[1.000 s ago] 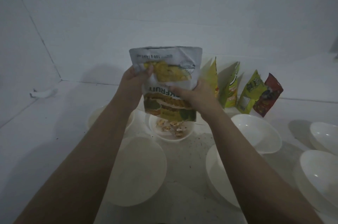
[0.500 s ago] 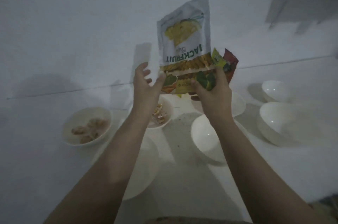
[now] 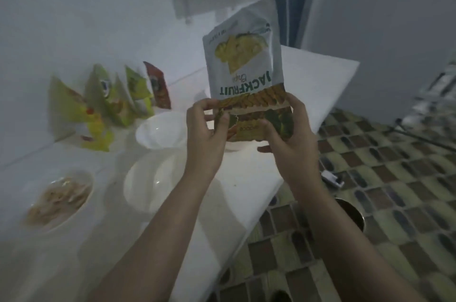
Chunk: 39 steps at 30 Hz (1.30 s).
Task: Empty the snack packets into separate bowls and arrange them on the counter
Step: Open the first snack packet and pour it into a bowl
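Left hand (image 3: pixel 206 134) now joins right hand (image 3: pixel 291 139) pinching upside-down, upright jackfruit packet (image 3: pixel 246 65).

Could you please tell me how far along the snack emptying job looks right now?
Done: one bowl holds chips. In hand: both hands, left hand and right hand, hold the upside-down jackfruit packet. Left: the standing packets and two empty bowls.

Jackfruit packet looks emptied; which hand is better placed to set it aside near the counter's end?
Probably the right hand: it grips the jackfruit packet on the side toward the counter end, while the left hand is nearer the bowls.
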Each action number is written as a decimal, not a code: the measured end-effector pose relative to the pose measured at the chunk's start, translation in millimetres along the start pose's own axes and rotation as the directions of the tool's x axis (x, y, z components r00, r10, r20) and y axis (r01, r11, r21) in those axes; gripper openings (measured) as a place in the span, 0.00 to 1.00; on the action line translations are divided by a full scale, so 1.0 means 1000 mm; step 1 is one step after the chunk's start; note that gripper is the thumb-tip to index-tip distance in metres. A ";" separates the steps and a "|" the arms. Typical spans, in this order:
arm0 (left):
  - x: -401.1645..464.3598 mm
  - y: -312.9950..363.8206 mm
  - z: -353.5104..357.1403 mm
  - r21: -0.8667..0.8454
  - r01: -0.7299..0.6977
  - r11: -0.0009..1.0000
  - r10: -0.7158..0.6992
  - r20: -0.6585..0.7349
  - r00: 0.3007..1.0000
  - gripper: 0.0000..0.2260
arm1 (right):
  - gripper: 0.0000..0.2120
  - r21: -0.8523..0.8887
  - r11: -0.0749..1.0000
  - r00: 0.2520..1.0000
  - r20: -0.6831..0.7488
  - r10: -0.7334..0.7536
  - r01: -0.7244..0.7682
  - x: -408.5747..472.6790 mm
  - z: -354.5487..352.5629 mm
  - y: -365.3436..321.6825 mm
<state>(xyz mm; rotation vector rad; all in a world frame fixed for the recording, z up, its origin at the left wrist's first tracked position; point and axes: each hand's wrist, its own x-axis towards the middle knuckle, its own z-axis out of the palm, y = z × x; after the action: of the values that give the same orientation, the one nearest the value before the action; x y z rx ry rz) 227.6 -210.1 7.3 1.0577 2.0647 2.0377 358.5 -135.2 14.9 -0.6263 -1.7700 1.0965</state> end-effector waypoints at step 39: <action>-0.120 -0.319 0.555 0.456 0.329 0.827 -0.560 0.614 0.556 0.10 | 0.28 0.480 0.284 0.090 -0.387 0.917 -0.830 -0.011 -0.352 0.577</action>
<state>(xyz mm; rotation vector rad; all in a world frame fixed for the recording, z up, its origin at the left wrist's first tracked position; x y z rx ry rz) 455.6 243.3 -401.6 0.9884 1.9031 0.8423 651.7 271.6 -438.5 -1.9057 -0.5227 1.5022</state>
